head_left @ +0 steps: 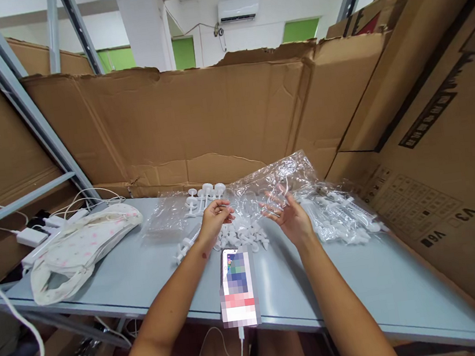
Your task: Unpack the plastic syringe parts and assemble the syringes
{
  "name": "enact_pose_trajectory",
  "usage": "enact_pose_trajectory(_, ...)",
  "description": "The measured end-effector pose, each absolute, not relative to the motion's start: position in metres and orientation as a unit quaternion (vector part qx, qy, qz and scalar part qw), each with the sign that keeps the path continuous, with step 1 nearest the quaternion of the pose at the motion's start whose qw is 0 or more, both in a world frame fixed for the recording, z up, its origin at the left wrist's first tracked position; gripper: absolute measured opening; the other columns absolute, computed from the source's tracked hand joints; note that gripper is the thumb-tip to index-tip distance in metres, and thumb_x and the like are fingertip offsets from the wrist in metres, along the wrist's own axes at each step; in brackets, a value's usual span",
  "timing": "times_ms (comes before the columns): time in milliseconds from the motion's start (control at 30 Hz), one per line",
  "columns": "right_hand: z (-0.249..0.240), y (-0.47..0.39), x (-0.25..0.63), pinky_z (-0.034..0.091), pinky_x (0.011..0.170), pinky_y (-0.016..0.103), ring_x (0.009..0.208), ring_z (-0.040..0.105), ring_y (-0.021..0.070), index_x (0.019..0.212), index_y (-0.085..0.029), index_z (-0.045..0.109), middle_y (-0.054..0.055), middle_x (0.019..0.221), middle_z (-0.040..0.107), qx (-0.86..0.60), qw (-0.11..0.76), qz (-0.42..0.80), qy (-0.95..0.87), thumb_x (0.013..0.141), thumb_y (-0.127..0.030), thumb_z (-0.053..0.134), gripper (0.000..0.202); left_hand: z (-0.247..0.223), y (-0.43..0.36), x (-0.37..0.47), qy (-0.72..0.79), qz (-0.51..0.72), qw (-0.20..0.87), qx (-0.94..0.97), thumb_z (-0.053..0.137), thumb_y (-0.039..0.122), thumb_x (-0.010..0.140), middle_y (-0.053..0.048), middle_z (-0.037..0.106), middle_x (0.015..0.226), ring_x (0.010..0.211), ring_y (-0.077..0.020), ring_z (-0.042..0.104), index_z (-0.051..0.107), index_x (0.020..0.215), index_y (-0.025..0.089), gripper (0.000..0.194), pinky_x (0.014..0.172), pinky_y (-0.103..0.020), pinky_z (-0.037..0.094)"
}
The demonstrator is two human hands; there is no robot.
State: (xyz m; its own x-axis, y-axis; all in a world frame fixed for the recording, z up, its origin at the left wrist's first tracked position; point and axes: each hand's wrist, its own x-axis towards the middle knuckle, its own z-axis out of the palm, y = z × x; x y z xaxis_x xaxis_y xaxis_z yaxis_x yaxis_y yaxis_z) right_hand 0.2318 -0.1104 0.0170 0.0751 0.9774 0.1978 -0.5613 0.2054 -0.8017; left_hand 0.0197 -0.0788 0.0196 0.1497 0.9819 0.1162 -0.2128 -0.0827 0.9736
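Just beyond the phone (235, 260), in the head view, had a clear plastic bag (283, 172) spread between the left hand (217, 220) and the right hand (294, 220), themselves well apart. Saw its long axis run left to right, slanting upward, with a far corner pointed right and away from the phone; could not make out its mouth. Had the left hand beyond the phone, slightly to its left, thumb and fingertips close together at the bag's left end; could not tell of any film pinched there. Had the right hand beyond the phone and to its right, fingers spread loosely apart at the film. Saw small white parts (239, 236) heaped near the phone's far end, round-topped white parts (207, 191) farther beyond, flat clear bags (166, 216) beyond and to its left, filled clear bags (341, 217) to its right and a white pouch (85, 250) well to its left, all on the gray shelf (278, 289).
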Motion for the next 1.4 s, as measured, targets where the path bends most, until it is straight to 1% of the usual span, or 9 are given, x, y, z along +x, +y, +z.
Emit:
enact_pose_trajectory(167,0.007,-0.102,0.243,0.057,0.074,0.034,0.089,0.067,0.0191,0.111,-0.03,0.058,0.001,0.11,0.066,-0.302,0.748,0.498,-0.319,0.081,-0.044,0.054,0.033,0.024,-0.081,0.018,0.362,0.508,0.57,0.535,0.067,0.041,0.069,-0.003,0.063,0.081,0.065,-0.0116,0.062,0.052,0.095,0.018,0.039,0.059,-0.023,0.047)
enact_pose_trajectory(267,0.004,-0.099,0.248,0.058,0.07,0.033,0.082,0.068,0.0181,0.108,-0.026,0.06,0.003,0.104,0.067,-0.31,0.735,0.511,-0.319,0.081,-0.041,0.055,0.032,0.027,-0.081,0.015,0.35,0.53,0.573,0.519,0.058,0.051,0.075,-0.006,0.063,0.093,0.073,-0.0129,0.063,0.051,0.103,0.019,0.043,0.062,-0.024,0.047)
enact_pose_trajectory(433,0.009,-0.105,0.241,0.057,0.054,0.029,0.064,0.067,0.0157,0.106,-0.025,0.062,0.003,0.093,0.07,-0.304,0.611,0.629,-0.373,0.08,-0.037,0.055,0.03,0.032,-0.077,0.005,0.33,0.514,0.633,0.475,0.047,0.061,0.079,-0.011,0.064,0.104,0.079,-0.017,0.065,0.052,0.112,0.018,0.054,0.069,-0.028,0.05)
enact_pose_trajectory(600,0.013,-0.116,0.229,0.052,0.046,0.026,0.058,0.067,0.0167,0.109,-0.02,0.062,0.008,0.093,0.071,-0.298,0.471,0.692,-0.459,0.081,-0.036,0.055,0.033,0.033,-0.078,0.003,0.325,0.466,0.659,0.494,0.049,0.062,0.077,-0.013,0.062,0.111,0.083,-0.0189,0.066,0.053,0.115,0.018,0.058,0.071,-0.029,0.05)
enact_pose_trajectory(833,0.016,-0.124,0.226,0.054,0.053,0.03,0.069,0.068,0.0205,0.115,-0.018,0.058,0.013,0.103,0.067,-0.299,0.323,0.71,-0.549,0.08,-0.042,0.059,0.041,0.028,-0.08,0.01,0.372,0.495,0.593,0.515,0.065,0.04,0.072,-0.003,0.065,0.078,0.056,-0.0095,0.062,0.054,0.092,0.017,0.032,0.051,-0.018,0.044)
enact_pose_trajectory(967,0.016,-0.122,0.227,0.051,0.053,0.027,0.076,0.067,0.0207,0.114,-0.022,0.057,0.01,0.102,0.066,-0.323,0.399,0.671,-0.535,0.077,-0.046,0.062,0.044,0.027,-0.081,0.013,0.372,0.479,0.587,0.536,0.062,0.034,0.073,0.0,0.062,0.069,0.05,-0.0099,0.061,0.05,0.086,0.017,0.024,0.043,-0.017,0.04)
enact_pose_trajectory(1133,0.009,-0.111,0.228,0.038,0.044,0.021,0.051,0.054,0.0092,0.097,-0.02,0.064,0.003,0.074,0.063,-0.414,0.54,0.575,-0.455,0.073,-0.049,0.063,0.037,0.027,-0.087,0.02,0.377,0.432,0.593,0.565,0.06,0.03,0.072,0.0,0.062,0.068,0.048,-0.0119,0.062,0.05,0.086,0.016,0.022,0.04,-0.017,0.041)
enact_pose_trajectory(1200,0.007,-0.109,0.229,0.036,0.043,0.021,0.048,0.05,0.0079,0.091,-0.019,0.065,0.002,0.071,0.062,-0.445,0.555,0.549,-0.439,0.071,-0.048,0.065,0.036,0.025,-0.089,0.023,0.381,0.426,0.59,0.571,0.059,0.03,0.073,0.001,0.06,0.066,0.048,-0.0126,0.063,0.05,0.085,0.016,0.021,0.039,-0.017,0.041)
enact_pose_trajectory(1400,0.005,-0.103,0.239,0.036,0.046,0.022,0.054,0.054,0.0103,0.076,-0.017,0.068,0.004,0.078,0.064,-0.518,0.554,0.479,-0.442,0.06,-0.041,0.07,0.029,0.015,-0.089,0.031,0.388,0.428,0.568,0.586,0.06,0.026,0.072,0.006,0.051,0.055,0.045,-0.012,0.06,0.05,0.082,0.015,0.017,0.036,-0.017,0.04)
